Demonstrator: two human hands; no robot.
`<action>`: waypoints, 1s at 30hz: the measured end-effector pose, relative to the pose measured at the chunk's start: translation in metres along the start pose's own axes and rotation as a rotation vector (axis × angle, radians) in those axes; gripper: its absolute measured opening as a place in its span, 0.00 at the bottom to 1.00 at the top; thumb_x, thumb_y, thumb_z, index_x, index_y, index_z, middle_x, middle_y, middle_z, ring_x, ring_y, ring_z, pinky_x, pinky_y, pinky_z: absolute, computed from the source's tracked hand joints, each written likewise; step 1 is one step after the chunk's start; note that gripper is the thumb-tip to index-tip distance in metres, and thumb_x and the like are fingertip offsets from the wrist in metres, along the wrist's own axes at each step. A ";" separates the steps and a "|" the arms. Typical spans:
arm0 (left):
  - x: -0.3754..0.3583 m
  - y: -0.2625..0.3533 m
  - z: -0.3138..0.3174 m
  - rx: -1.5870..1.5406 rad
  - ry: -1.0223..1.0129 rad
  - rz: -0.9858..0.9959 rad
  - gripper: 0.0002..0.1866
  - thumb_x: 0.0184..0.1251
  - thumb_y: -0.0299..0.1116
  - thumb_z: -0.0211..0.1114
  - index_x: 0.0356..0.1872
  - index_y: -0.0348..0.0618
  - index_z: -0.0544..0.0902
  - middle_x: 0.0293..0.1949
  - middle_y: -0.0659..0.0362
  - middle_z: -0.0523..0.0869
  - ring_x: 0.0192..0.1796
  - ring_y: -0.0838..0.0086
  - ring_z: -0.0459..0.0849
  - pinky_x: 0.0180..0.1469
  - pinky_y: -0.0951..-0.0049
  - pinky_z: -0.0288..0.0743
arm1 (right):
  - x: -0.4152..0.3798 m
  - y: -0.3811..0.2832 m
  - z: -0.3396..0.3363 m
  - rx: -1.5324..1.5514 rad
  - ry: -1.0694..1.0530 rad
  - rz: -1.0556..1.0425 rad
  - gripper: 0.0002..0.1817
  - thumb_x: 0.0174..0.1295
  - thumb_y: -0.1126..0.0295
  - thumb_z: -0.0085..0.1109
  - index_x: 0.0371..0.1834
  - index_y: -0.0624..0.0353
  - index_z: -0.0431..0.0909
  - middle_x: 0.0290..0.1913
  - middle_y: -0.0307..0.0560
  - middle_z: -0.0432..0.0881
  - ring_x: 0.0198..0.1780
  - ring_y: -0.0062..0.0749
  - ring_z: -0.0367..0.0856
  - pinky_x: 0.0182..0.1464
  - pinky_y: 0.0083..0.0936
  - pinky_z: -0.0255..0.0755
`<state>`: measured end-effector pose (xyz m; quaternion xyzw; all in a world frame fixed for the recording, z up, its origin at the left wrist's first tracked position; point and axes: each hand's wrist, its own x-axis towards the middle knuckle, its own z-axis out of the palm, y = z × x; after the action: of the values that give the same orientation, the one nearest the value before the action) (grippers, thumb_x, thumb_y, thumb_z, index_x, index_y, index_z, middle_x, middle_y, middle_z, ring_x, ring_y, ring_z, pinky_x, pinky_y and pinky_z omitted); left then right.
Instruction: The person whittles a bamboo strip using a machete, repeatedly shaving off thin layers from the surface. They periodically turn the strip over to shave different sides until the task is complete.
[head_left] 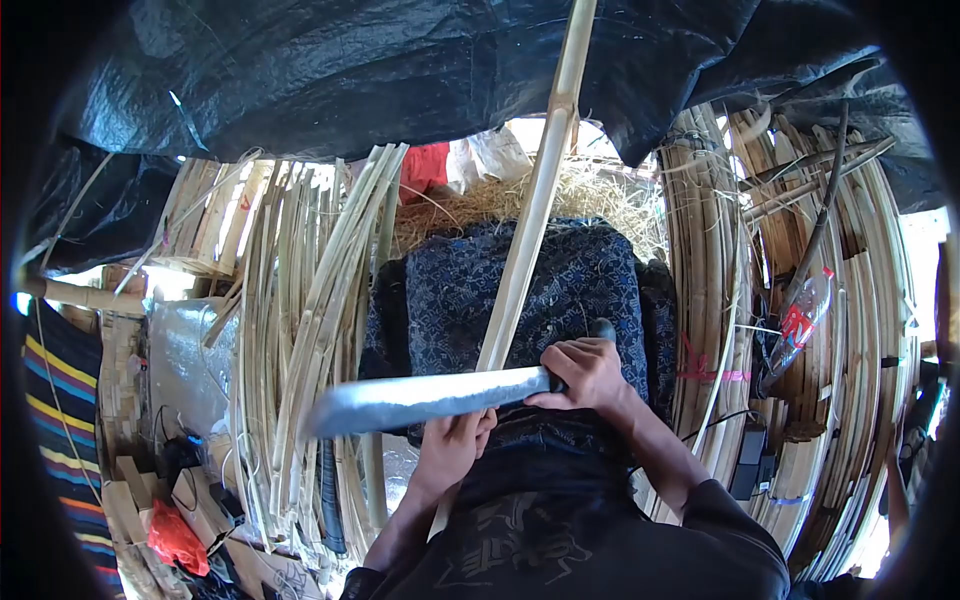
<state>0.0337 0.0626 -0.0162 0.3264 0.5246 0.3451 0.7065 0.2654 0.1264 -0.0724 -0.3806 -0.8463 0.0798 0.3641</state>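
My right hand (583,375) is closed round the dark handle of a large machete (430,398), whose wide blade points left, across the front of a long split bamboo strip (535,210). Below the blade, my left hand (458,440) is wrapped round the lower part of the strip, its fingers partly hidden behind the blade. The strip slants up and to the right, past the top edge of the view. Behind it a blue patterned cloth (450,290) covers my lap area.
Bundled bamboo strips (330,270) stand at the left, and more bamboo (705,230) stands at the right near a plastic bottle (805,310). Straw (480,205) lies ahead. A dark tarp (370,70) hangs above. At lower left is a red bag (177,538).
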 end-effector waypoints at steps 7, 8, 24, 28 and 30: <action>-0.033 -0.007 -0.017 0.262 -0.069 0.016 0.22 0.85 0.48 0.50 0.33 0.41 0.74 0.24 0.67 0.72 0.27 0.87 0.68 0.26 0.82 0.59 | 0.031 0.154 -0.036 -0.214 0.413 0.400 0.34 0.72 0.36 0.51 0.22 0.57 0.77 0.11 0.38 0.71 0.12 0.27 0.71 0.18 0.28 0.67; -0.042 -0.012 -0.021 0.225 -0.064 -0.008 0.21 0.85 0.46 0.49 0.33 0.41 0.74 0.24 0.67 0.72 0.27 0.87 0.68 0.27 0.81 0.59 | 0.044 0.164 -0.050 -0.176 0.438 0.595 0.30 0.73 0.45 0.55 0.27 0.63 0.82 0.12 0.44 0.76 0.13 0.30 0.76 0.18 0.31 0.70; -0.024 -0.003 -0.038 0.110 0.031 -0.040 0.24 0.85 0.52 0.47 0.31 0.44 0.74 0.16 0.69 0.67 0.16 0.86 0.62 0.19 0.80 0.53 | 0.035 0.125 -0.004 -0.185 0.127 -0.175 0.33 0.61 0.29 0.59 0.22 0.51 0.74 0.16 0.36 0.73 0.17 0.28 0.77 0.28 0.28 0.74; -0.061 -0.044 -0.078 0.164 0.005 -0.122 0.26 0.82 0.54 0.50 0.27 0.45 0.75 0.17 0.67 0.70 0.17 0.84 0.66 0.20 0.78 0.55 | 0.065 0.191 -0.018 -0.093 0.518 0.566 0.26 0.75 0.53 0.53 0.33 0.68 0.84 0.15 0.47 0.78 0.15 0.35 0.77 0.21 0.35 0.67; -0.082 -0.062 -0.091 0.214 0.001 -0.185 0.26 0.82 0.55 0.51 0.28 0.44 0.77 0.17 0.68 0.71 0.17 0.84 0.67 0.21 0.78 0.57 | 0.102 0.207 -0.046 0.039 0.658 0.865 0.35 0.77 0.46 0.49 0.31 0.74 0.82 0.15 0.57 0.76 0.18 0.37 0.79 0.23 0.34 0.70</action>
<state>-0.0631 -0.0305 -0.0464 0.3499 0.5868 0.2205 0.6962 0.3724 0.3353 -0.0678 -0.6923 -0.4522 0.1145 0.5506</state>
